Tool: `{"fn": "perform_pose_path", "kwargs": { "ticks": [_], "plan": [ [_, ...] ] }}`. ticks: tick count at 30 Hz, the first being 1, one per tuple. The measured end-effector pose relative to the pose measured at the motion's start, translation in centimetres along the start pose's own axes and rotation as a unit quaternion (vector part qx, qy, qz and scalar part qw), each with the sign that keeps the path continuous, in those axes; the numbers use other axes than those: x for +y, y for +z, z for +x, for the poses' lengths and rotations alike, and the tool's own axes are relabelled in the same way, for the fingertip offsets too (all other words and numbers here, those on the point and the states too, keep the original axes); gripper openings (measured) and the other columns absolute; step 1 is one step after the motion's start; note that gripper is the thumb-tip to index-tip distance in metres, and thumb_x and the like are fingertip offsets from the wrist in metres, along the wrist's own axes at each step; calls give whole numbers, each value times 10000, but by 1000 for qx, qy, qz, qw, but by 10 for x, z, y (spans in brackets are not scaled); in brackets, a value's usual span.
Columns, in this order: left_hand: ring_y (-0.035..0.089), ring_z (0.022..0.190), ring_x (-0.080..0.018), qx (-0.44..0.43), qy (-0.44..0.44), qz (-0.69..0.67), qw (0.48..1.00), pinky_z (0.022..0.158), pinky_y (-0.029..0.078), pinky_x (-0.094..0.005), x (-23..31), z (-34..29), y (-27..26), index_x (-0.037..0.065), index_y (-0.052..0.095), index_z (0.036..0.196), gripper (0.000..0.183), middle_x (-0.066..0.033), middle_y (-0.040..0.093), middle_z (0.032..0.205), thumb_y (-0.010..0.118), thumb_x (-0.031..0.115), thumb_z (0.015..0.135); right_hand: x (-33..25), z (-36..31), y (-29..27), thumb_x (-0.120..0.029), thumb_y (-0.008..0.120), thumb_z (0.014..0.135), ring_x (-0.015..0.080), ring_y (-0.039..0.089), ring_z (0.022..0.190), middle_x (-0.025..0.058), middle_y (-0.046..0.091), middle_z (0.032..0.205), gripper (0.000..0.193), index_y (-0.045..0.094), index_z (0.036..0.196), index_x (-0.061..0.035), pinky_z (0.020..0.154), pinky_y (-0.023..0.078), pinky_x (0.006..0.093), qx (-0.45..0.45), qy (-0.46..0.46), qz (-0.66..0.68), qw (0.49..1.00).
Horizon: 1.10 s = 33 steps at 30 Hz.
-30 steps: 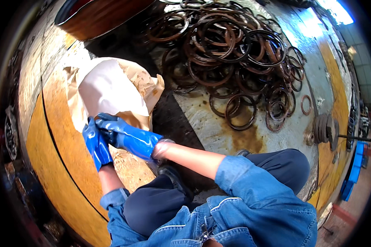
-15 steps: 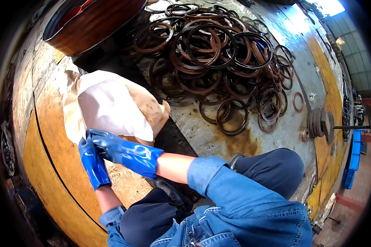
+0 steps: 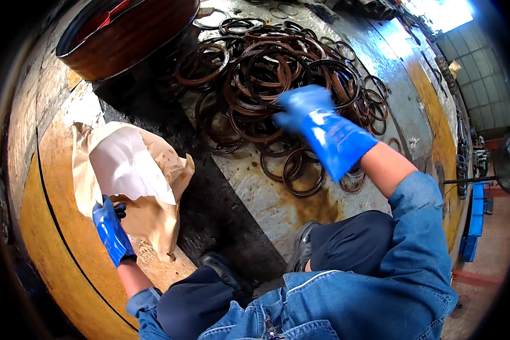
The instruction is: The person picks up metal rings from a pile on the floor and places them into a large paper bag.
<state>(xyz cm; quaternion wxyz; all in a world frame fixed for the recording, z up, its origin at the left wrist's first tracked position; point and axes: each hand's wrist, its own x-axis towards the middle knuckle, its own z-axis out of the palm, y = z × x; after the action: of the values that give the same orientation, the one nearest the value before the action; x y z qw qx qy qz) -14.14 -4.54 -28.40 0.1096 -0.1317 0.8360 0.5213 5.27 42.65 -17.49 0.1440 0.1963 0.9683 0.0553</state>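
My left hand (image 3: 110, 221), in a blue rubber glove, grips the near left edge of a crumpled brown paper bag (image 3: 150, 224). The bag's white inner sheet (image 3: 130, 164) shows at its opening. My right hand (image 3: 309, 113), gloved the same way, is over a heap of oily dark ring seals (image 3: 260, 127). Motion smears its fingers, so I cannot make out whether they hold anything. The rings differ in size and lie tangled on one another; some are black, others rusty brown.
A large brown, open-topped tub (image 3: 136, 48) with something red inside stands at the far left. Beyond my right arm, a rod (image 3: 470, 181) sticks out sideways. Blue bins (image 3: 475, 221) are at the far right. A dark strip (image 3: 221, 198) runs between the bag and the rings.
My right hand has left the bag and swung right over the ring heap. My left hand remains at the bag's edge, and the bag's near side now hangs lower.
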Motion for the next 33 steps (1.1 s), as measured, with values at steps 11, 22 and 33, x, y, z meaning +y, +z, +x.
{"fn": "perform_pose_path", "kwargs": {
  "ticks": [11,22,33],
  "plan": [
    [647,493,-204,-124,-6,224,967,441,509,-318,-36,29,39,12,620,954,300,-120,681,659,578,303,1015,117,5,112,-297,871,706,390,629,1172,189,704,1128,599,609,1173,-28,1006,482,474,116,-8,-40,992],
    [644,504,-192,-125,3,269,955,501,515,-325,-52,17,42,13,639,952,323,-118,697,674,599,331,988,129,8,78,-263,833,730,408,695,961,198,723,1001,430,660,1070,-66,823,557,492,-11,82,38,996],
    [658,540,-199,-152,50,169,973,478,518,-313,-53,7,47,-10,618,1002,228,-137,694,710,616,213,952,183,-30,-7,-260,702,931,228,726,863,113,729,930,346,663,1144,10,775,605,360,200,178,768,582]
  ]
}}
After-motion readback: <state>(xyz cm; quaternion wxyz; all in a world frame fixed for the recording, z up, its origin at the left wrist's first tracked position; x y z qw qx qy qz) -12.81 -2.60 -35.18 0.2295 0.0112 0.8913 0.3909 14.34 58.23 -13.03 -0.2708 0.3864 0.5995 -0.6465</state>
